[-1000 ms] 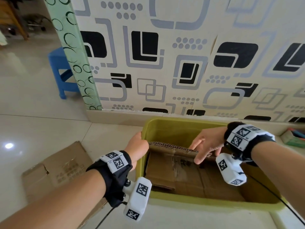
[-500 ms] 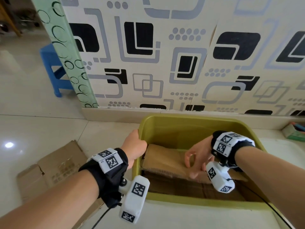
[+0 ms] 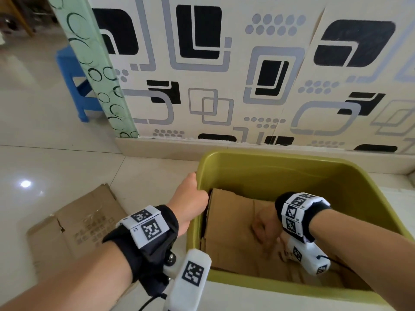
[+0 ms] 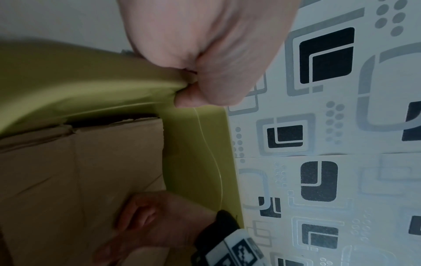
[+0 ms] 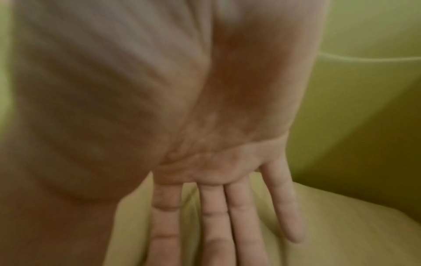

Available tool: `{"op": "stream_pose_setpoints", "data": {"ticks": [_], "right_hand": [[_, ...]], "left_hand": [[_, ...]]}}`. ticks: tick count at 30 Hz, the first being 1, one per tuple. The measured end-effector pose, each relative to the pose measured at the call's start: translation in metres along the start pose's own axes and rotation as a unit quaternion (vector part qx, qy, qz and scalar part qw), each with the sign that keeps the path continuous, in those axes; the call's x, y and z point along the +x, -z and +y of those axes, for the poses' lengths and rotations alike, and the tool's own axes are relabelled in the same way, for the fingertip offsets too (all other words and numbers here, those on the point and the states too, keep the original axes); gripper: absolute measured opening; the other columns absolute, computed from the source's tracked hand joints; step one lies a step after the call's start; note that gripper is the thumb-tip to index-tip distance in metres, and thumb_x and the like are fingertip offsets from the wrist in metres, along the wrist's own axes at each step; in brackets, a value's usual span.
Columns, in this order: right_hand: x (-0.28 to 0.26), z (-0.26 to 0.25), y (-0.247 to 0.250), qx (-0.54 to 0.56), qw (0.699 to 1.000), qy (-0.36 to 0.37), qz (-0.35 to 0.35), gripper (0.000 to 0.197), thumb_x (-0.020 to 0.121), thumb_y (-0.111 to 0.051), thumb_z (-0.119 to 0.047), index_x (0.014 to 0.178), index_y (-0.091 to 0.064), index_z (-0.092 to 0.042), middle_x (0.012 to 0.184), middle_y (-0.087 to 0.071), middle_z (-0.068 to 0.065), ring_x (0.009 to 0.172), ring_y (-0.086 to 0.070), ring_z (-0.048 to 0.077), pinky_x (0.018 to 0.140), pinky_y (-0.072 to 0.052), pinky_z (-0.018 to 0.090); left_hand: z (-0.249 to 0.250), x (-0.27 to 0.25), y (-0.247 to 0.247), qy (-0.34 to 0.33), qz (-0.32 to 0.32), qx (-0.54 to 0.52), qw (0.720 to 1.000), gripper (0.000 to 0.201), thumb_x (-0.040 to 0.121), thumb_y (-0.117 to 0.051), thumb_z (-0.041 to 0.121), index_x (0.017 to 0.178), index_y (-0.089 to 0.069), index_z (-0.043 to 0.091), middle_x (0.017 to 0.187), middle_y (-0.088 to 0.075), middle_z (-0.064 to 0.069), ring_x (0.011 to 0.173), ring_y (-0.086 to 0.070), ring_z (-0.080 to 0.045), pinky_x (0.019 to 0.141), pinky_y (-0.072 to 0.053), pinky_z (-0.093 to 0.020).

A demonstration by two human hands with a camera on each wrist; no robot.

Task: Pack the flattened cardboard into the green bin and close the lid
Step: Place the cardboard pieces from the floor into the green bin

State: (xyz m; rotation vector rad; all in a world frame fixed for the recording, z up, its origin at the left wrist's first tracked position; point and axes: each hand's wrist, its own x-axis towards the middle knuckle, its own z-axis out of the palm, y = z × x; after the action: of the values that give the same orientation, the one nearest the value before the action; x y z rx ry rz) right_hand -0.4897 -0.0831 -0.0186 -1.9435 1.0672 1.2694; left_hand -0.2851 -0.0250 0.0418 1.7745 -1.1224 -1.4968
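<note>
The green bin (image 3: pixel 265 169) stands on the floor against the patterned wall, with no lid on it. Flattened brown cardboard (image 3: pixel 229 223) lies inside it, filling most of the bottom. My left hand (image 3: pixel 190 198) grips the bin's left rim (image 4: pixel 91 86), fingers curled over the edge. My right hand (image 3: pixel 265 230) is down inside the bin, its straight fingers (image 5: pixel 234 216) pressing flat on the cardboard (image 4: pixel 56 180). Another flattened cardboard piece (image 3: pixel 74 223) lies on the floor left of the bin.
A blue plastic stool (image 3: pixel 74 84) stands at the back left beyond a green patterned pillar (image 3: pixel 94 70). The patterned wall (image 3: pixel 258 63) and its skirting run just behind the bin. Shiny white floor tiles (image 3: pixel 45 164) stretch to the left.
The cardboard piece that stood tilted in the bin has gone down flat. My right hand let go of its edge and followed it down, now pressing on it. The left hand stays on the rim.
</note>
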Motion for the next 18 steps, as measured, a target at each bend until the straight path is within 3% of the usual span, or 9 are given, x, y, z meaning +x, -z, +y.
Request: {"op": "stream_pose_setpoints", "data": {"ticks": [3,5,7,10,12,13,15,17,18], "right_hand": [[-0.002,-0.015,0.015,0.078,0.991,0.055,0.091,0.042,0.072,-0.079,-0.060,0.078,-0.067,-0.020,0.092,-0.075,0.010,0.075,-0.066,0.017,0.080,-0.058,0.036],[-0.004,-0.035,0.026,0.105,0.980,0.105,0.131,0.051,0.070,-0.081,-0.061,0.084,-0.070,-0.013,0.081,-0.073,0.007,0.066,-0.064,0.015,0.069,-0.057,0.033],[-0.006,-0.055,0.035,0.063,0.978,0.119,0.159,0.057,0.072,-0.077,-0.064,0.090,-0.073,-0.009,0.070,-0.067,-0.001,0.061,-0.059,0.013,0.062,-0.052,0.026],[-0.005,-0.074,0.038,-0.090,0.973,0.106,0.181,0.062,0.081,-0.064,-0.070,0.094,-0.076,-0.011,0.069,-0.059,-0.005,0.056,-0.044,0.007,0.050,-0.028,0.019],[0.001,-0.075,0.032,-0.112,0.970,0.099,0.191,0.053,0.084,-0.061,-0.069,0.079,-0.071,-0.017,0.068,-0.055,-0.006,0.056,-0.042,0.009,0.051,-0.027,0.019],[0.005,-0.075,0.029,-0.121,0.971,0.094,0.184,0.048,0.085,-0.061,-0.067,0.073,-0.064,-0.021,0.067,-0.052,-0.007,0.060,-0.043,0.013,0.057,-0.031,0.020],[0.016,-0.077,0.023,-0.140,0.970,0.091,0.174,0.045,0.086,-0.061,-0.067,0.084,-0.065,-0.022,0.077,-0.060,-0.006,0.076,-0.049,0.018,0.072,-0.035,0.027],[0.025,-0.079,0.022,-0.174,0.961,0.102,0.187,0.052,0.086,-0.062,-0.064,0.106,-0.073,-0.018,0.100,-0.071,0.000,0.086,-0.053,0.021,0.077,-0.037,0.030],[0.029,-0.080,0.022,-0.181,0.960,0.098,0.191,0.050,0.087,-0.063,-0.061,0.109,-0.073,-0.018,0.106,-0.071,0.002,0.089,-0.056,0.023,0.080,-0.041,0.031]], "left_hand": [[-0.002,0.002,0.001,-0.002,-0.002,-0.012,1.000,0.053,0.091,-0.037,-0.012,0.119,-0.047,0.032,0.128,-0.059,-0.005,0.116,-0.055,-0.024,0.097,-0.046,-0.037],[-0.001,0.003,0.000,-0.003,-0.003,-0.016,1.000,0.054,0.090,-0.037,-0.011,0.123,-0.049,0.030,0.125,-0.062,-0.007,0.116,-0.058,-0.028,0.103,-0.049,-0.044],[0.000,0.002,0.000,-0.004,-0.003,-0.013,1.000,0.051,0.089,-0.037,-0.010,0.111,-0.054,0.032,0.121,-0.064,-0.011,0.113,-0.061,-0.033,0.102,-0.051,-0.053],[0.001,-0.001,0.001,-0.004,-0.004,-0.010,1.000,0.052,0.088,-0.037,-0.010,0.097,-0.053,0.039,0.121,-0.064,-0.010,0.113,-0.060,-0.033,0.102,-0.051,-0.053],[0.001,-0.001,0.001,-0.003,-0.008,-0.018,1.000,0.053,0.088,-0.037,-0.009,0.102,-0.055,0.038,0.124,-0.063,-0.009,0.115,-0.059,-0.031,0.103,-0.050,-0.052],[0.000,0.000,0.001,-0.004,-0.009,-0.017,1.000,0.053,0.088,-0.037,-0.009,0.113,-0.055,0.035,0.128,-0.061,-0.006,0.118,-0.058,-0.030,0.105,-0.049,-0.051],[-0.001,0.002,0.001,-0.002,-0.006,-0.009,1.000,0.058,0.088,-0.037,-0.007,0.129,-0.047,0.032,0.135,-0.054,-0.001,0.124,-0.052,-0.026,0.110,-0.044,-0.047],[-0.002,0.003,0.002,0.002,-0.002,-0.003,1.000,0.055,0.088,-0.037,-0.007,0.121,-0.039,0.037,0.134,-0.051,0.000,0.124,-0.050,-0.024,0.109,-0.043,-0.043],[-0.002,0.003,0.002,0.007,-0.003,0.005,1.000,0.054,0.088,-0.037,-0.007,0.121,-0.040,0.036,0.137,-0.050,-0.001,0.125,-0.050,-0.024,0.109,-0.043,-0.043]]}}
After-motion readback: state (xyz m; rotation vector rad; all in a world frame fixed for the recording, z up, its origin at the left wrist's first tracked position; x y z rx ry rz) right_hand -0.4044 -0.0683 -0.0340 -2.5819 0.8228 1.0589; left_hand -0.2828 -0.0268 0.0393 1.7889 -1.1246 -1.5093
